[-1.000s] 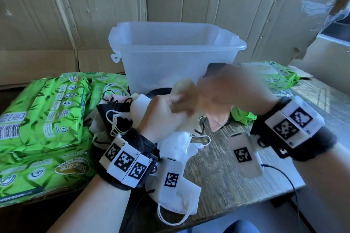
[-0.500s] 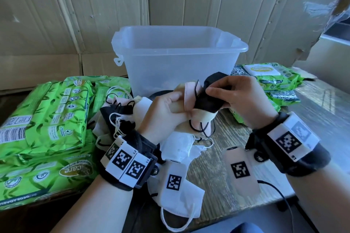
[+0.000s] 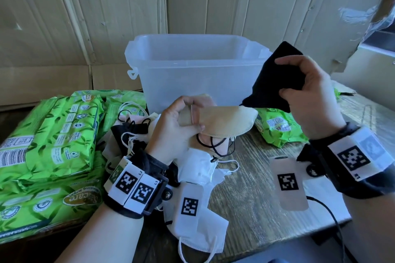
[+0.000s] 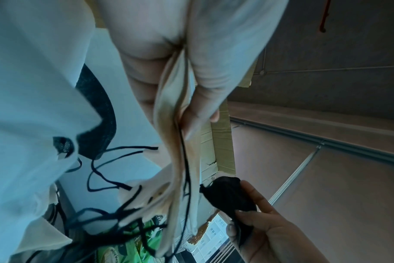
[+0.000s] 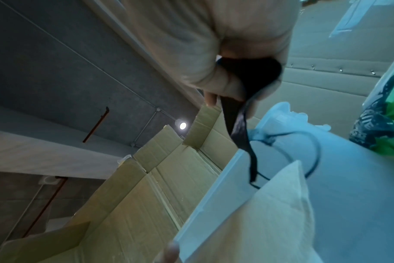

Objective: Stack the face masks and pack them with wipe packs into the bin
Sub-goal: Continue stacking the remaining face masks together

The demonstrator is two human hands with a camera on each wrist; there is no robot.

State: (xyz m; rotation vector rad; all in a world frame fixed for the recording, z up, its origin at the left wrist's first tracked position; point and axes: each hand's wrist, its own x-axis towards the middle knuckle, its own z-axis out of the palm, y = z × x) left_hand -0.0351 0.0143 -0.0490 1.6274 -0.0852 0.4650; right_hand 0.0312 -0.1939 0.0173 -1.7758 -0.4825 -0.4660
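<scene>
Head view shows the left hand with its fingers clamped on a small stack of folded masks, a beige mask outermost and a pink one partly showing beneath it, ear loops dangling below the thumb. The right hand is raised beside and slightly above that stack, its fingers and thumb pinched on a single black mask; one corner of the black mask comes close to the tip of the beige mask, and whether they touch cannot be told. From the left wrist view, the beige layers run out past the fingertips in a flat bundle, black loops trailing loose.

Progress looks early. The stack in the left fingers holds only a few masks, and the black one is not yet laid on it. Below the left wrist, a loose heap of white masks and dark masks lies on the table, unsorted. The clear bin stands just beyond both sets of fingers, and nothing can be made out inside it. Green wipe packs are piled outward of the left hand, another wipe pack under the right hand, all outside the bin. So stacking is underway, and all packing appears to remain.
</scene>
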